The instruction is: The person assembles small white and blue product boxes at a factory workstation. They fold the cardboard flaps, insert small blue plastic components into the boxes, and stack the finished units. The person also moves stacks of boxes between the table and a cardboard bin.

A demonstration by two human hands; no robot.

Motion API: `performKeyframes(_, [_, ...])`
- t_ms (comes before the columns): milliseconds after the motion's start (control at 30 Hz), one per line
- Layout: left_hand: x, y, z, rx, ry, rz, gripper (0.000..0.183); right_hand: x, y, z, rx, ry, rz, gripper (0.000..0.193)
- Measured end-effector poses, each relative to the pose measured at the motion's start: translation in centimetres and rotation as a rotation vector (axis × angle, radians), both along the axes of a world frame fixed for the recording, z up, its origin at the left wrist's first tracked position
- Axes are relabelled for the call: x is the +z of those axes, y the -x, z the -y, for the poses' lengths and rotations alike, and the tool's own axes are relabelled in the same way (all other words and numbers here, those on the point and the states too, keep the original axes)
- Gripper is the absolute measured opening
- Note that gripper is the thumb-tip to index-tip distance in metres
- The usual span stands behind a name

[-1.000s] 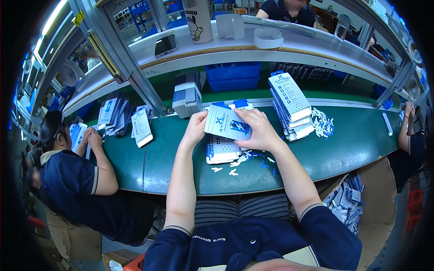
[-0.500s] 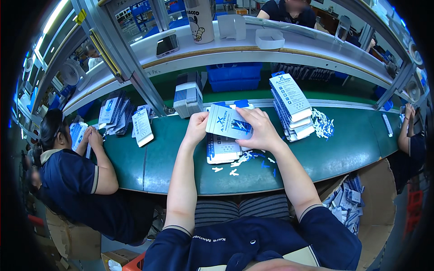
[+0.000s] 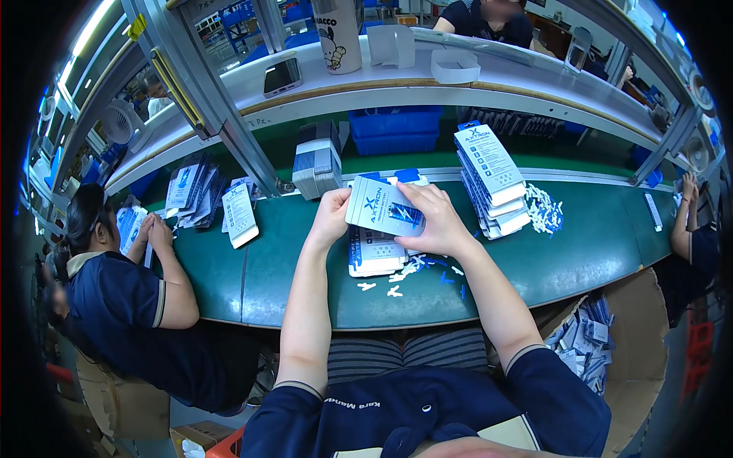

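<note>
Between my two hands is a flat silver-and-blue printed carton (image 3: 384,208), tilted, with its printed face up. My left hand (image 3: 333,217) pinches its left edge, fingers curled. My right hand (image 3: 439,220) grips the right side, thumb at the near corner and fingers over the top edge. Beneath it, partly hidden, a pile of similar white-and-blue cartons (image 3: 372,258) lies on the green table (image 3: 305,259). Small white and blue cardboard scraps (image 3: 414,266) are scattered beside that pile.
A tall carton stack (image 3: 492,175) and a scrap heap (image 3: 545,210) lie to the right. A block of stacked grey cards (image 3: 317,164) stands at back left. Beyond are a blue bin (image 3: 395,130) and shelf; a large cardboard box (image 3: 634,336) sits lower right. Co-workers sit both sides.
The carton in my hands has shifted very slightly left and down. Both hands keep their hold, and the co-worker's hands at far right have moved a little.
</note>
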State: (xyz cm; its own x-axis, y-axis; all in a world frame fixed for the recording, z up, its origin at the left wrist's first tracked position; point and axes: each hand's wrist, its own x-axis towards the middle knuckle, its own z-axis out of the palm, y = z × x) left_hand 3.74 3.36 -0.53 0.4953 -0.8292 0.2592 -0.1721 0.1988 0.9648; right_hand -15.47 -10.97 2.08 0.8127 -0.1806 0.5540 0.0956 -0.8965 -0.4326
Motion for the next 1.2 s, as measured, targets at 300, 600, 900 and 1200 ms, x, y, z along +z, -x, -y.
performKeyframes(300, [-0.4, -0.7, -0.1, -0.014, 0.019, 0.001, 0.032, 0.1, 0.0, 0.2, 0.002, -0.02, -0.016, 0.089])
performKeyframes(600, [0.0, -0.1, 0.0, -0.035, 0.059, -0.068, 0.028, -0.2, 0.0, 0.2, 0.061, -0.09, -0.027, 0.089])
performKeyframes(900, [-0.1, 0.1, 0.1, -0.047, 0.046, -0.033, 0.026, -0.1, 0.0, 0.2, 0.034, -0.038, -0.021, 0.088])
performKeyframes(1200, [-0.2, -0.6, 0.0, -0.058, 0.004, 0.002, 0.028, 0.1, 0.1, 0.3, 0.002, -0.003, -0.002, 0.088])
